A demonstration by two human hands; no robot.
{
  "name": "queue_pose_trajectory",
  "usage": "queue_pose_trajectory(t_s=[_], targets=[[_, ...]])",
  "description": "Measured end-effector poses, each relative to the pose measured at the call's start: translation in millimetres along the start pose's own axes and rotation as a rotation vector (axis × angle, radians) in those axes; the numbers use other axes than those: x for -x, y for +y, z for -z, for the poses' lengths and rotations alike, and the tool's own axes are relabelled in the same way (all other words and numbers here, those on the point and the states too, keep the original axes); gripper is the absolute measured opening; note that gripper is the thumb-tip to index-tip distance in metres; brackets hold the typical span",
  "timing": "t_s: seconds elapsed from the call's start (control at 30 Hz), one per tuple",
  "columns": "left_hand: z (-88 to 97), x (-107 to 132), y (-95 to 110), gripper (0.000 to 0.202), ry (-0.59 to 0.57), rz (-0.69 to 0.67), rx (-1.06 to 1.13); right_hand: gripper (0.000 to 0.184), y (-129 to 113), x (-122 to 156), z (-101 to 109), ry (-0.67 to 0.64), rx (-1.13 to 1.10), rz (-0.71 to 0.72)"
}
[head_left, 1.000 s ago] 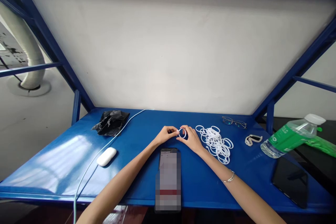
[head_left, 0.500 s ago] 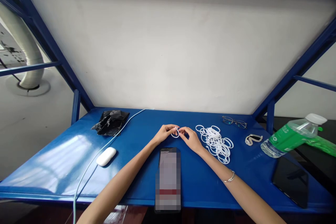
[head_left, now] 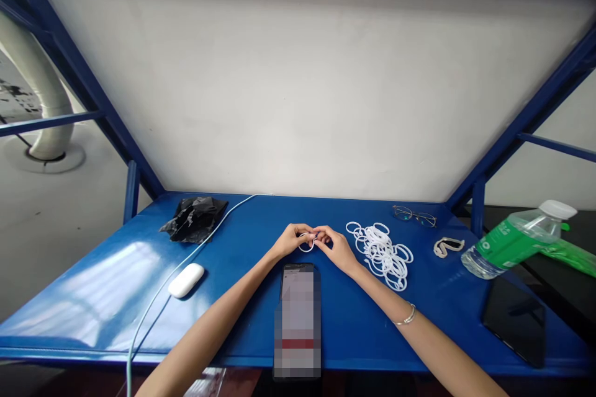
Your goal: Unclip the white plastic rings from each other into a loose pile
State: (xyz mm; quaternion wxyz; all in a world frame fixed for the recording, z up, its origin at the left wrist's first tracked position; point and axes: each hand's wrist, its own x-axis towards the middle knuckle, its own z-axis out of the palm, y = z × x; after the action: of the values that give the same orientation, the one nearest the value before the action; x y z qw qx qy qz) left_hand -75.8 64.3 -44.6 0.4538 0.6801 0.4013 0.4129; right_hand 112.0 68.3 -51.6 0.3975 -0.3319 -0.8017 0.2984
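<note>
Both hands meet over the middle of the blue table, just beyond a phone (head_left: 300, 304). Between them is a thin white ring (head_left: 306, 250), its loop hanging below the fingertips. My left hand (head_left: 292, 240) pinches it from the left side. From the right, the fingers of my right hand (head_left: 336, 249) are pinched at the same ring, close against the left fingertips. The exact contact spot is partly hidden by the fingers. A loose pile of similar white rings (head_left: 382, 251) lies to the right of my right hand.
Eyeglasses (head_left: 414, 216), a pale looped band (head_left: 447, 247), a water bottle (head_left: 516, 242) and a dark tablet-like slab (head_left: 513, 321) lie to the right. Leftward are a crumpled black bag (head_left: 195, 218), a white mouse-like object (head_left: 186, 280) and a pale cable (head_left: 156, 298). A white panel (head_left: 298, 87) rises behind.
The fingertips have come closer together on the white ring, and its loop has shifted slightly left and down. The view has moved a little; the pile looks the same.
</note>
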Motion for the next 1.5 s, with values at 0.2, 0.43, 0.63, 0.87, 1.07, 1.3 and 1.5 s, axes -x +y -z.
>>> queue_pose_trajectory(t_s=[0.2,0.43,0.63,0.87,1.07,1.3,1.5], targets=[[-0.1,1,4,0.042,-0.002,0.018,0.004,0.020,1,-1,1,-0.005,0.039,0.012],[-0.6,2,7,0.047,-0.037,0.028,0.021,0.018,1,-1,3,-0.007,0.101,0.046],[-1.5,3,12,0.047,-0.043,0.016,0.022,0.021,3,0,4,-0.015,0.124,0.045],[-1.7,1,8,0.051,-0.070,0.002,0.071,0.021,2,-1,5,-0.028,0.188,0.058],[-1.7,1,5,0.052,-0.044,0.026,0.104,0.015,0,-1,6,0.004,0.211,0.042],[-2.7,-1,1,0.050,0.017,0.004,0.017,0.014,-2,-2,8,0.091,0.198,0.022],[-3.0,-1,-6,0.052,0.020,-0.036,-0.074,0.015,-1,-2,7,0.132,0.190,0.022]])
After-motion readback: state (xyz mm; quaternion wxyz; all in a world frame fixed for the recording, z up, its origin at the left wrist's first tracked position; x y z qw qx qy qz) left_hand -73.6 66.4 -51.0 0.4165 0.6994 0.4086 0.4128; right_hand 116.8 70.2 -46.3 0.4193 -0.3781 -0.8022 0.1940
